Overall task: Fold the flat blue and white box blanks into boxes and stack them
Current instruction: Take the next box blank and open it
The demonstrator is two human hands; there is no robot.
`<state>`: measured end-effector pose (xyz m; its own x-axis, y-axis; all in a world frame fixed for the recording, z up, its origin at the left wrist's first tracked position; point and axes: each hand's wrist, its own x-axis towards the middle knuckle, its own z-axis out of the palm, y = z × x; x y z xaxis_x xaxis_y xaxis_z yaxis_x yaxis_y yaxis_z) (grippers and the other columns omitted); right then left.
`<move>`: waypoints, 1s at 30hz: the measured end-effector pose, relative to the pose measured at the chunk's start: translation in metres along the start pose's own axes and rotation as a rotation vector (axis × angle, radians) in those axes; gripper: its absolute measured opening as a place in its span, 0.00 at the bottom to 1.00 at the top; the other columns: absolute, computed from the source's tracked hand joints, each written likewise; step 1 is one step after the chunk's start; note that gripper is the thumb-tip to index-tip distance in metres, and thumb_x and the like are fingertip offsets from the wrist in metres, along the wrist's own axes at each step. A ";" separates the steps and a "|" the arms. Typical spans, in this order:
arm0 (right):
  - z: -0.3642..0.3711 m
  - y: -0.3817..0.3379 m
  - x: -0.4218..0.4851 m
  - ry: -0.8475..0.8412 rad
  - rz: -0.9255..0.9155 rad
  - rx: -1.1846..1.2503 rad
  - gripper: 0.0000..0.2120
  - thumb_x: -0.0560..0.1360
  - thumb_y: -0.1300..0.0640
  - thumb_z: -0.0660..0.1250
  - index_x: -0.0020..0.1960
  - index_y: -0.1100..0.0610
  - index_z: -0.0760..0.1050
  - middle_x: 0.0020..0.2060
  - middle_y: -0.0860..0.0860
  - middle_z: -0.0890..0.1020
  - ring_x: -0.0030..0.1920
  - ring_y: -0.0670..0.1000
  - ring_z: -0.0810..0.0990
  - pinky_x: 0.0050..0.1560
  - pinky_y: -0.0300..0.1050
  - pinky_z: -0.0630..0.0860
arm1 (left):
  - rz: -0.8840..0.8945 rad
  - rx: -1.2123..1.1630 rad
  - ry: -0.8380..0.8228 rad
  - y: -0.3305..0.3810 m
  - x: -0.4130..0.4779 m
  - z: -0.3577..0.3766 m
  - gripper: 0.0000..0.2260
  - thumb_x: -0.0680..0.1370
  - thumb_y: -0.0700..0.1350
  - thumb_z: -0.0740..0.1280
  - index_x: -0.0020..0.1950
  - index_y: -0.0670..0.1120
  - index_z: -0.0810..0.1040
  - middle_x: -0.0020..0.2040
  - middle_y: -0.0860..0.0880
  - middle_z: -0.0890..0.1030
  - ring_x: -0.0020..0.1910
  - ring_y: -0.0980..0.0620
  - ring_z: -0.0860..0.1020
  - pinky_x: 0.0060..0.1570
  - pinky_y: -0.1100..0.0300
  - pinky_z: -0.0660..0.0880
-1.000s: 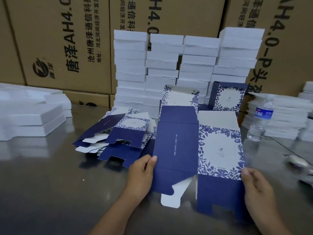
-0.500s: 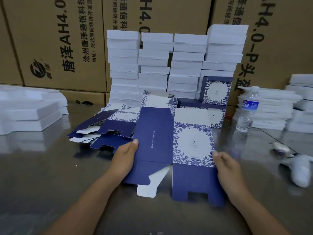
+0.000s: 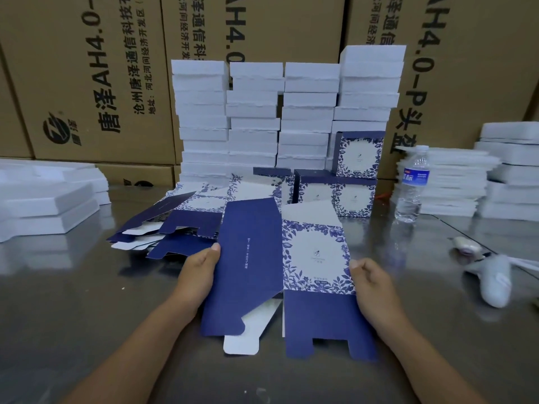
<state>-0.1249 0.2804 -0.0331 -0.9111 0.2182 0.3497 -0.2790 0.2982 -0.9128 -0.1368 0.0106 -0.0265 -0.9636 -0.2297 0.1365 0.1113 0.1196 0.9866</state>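
Cardboard is looking thin, light and springy in the blue and white box blank (image 3: 271, 272), which is lying part-opened just above the steel table (image 3: 73, 301) in front of the person; it is probably creasing readily along its scored folds and denting if squeezed mid-panel, so the side edges are looking like the safest holds; the left hand (image 3: 198, 272) is pinching the plain blue panel's left edge, thumb on top; the right hand (image 3: 376, 287) is gripping the floral panel's right edge, fingers curled.
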 end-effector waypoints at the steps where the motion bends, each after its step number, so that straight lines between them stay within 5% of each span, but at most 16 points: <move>1: 0.000 -0.001 0.000 -0.005 0.019 0.032 0.13 0.80 0.58 0.59 0.38 0.59 0.70 0.35 0.54 0.77 0.36 0.50 0.73 0.38 0.41 0.69 | 0.007 0.014 -0.003 0.000 0.000 -0.001 0.22 0.82 0.52 0.57 0.49 0.33 0.78 0.46 0.39 0.84 0.40 0.46 0.80 0.43 0.55 0.74; 8: -0.001 -0.001 0.005 0.028 -0.002 -0.021 0.16 0.81 0.59 0.58 0.34 0.57 0.65 0.28 0.53 0.66 0.30 0.49 0.63 0.24 0.34 0.59 | -0.001 0.028 -0.056 -0.002 -0.001 -0.002 0.19 0.82 0.51 0.58 0.47 0.36 0.79 0.43 0.41 0.84 0.39 0.45 0.81 0.43 0.53 0.77; 18: 0.001 -0.002 0.005 -0.005 0.040 0.068 0.14 0.80 0.58 0.60 0.35 0.58 0.73 0.29 0.50 0.74 0.25 0.40 0.71 0.27 0.29 0.67 | -0.042 -0.106 -0.070 0.001 0.001 -0.004 0.17 0.82 0.51 0.58 0.43 0.46 0.84 0.42 0.47 0.86 0.39 0.49 0.84 0.35 0.60 0.78; 23: -0.002 -0.003 0.006 0.048 0.056 0.049 0.16 0.80 0.58 0.60 0.33 0.58 0.68 0.24 0.49 0.65 0.19 0.40 0.62 0.20 0.33 0.63 | -0.045 -0.071 -0.101 0.001 0.000 -0.002 0.17 0.81 0.50 0.59 0.42 0.46 0.84 0.43 0.45 0.86 0.38 0.49 0.84 0.37 0.58 0.78; 30: -0.001 -0.002 0.006 0.025 0.032 0.004 0.16 0.80 0.60 0.60 0.33 0.58 0.68 0.18 0.44 0.66 0.18 0.40 0.61 0.20 0.31 0.60 | -0.090 -0.163 -0.067 0.007 0.000 -0.003 0.18 0.80 0.56 0.59 0.45 0.47 0.84 0.41 0.49 0.86 0.38 0.50 0.84 0.33 0.60 0.78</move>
<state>-0.1293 0.2818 -0.0292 -0.9119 0.2503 0.3253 -0.2512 0.2865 -0.9246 -0.1352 0.0082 -0.0193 -0.9850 -0.1665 0.0462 0.0565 -0.0576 0.9967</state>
